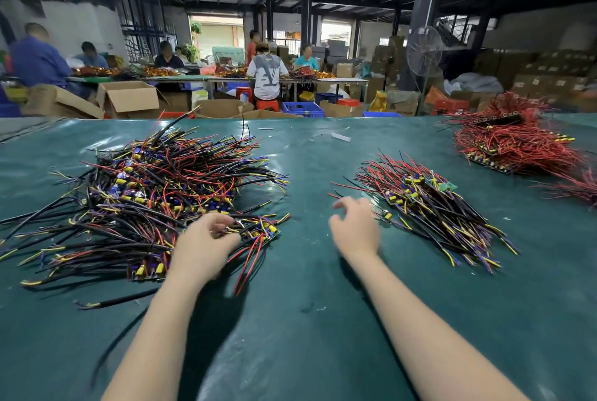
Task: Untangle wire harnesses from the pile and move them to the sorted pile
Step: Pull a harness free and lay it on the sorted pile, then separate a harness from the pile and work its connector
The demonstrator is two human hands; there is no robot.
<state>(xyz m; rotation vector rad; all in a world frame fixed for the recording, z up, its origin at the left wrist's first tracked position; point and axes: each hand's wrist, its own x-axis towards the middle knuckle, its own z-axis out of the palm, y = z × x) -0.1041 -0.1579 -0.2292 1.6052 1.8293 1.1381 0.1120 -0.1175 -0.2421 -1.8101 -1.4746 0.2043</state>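
A big tangled pile of wire harnesses (151, 193), black, red and yellow leads with small circuit boards, covers the left of the green table. My left hand (206, 245) lies on its near right edge, fingers curled round one harness (258, 234) with a board and red leads. A smaller, more orderly sorted pile (429, 203) lies at the right centre. My right hand (353, 226) hovers just left of it, fingers loosely spread and holding nothing.
A third heap of mostly red wires (513, 142) sits at the far right of the green table cover (307, 320). A white scrap (340, 136) lies near the far edge. Beyond the table are cardboard boxes, crates, a standing fan and several seated workers.
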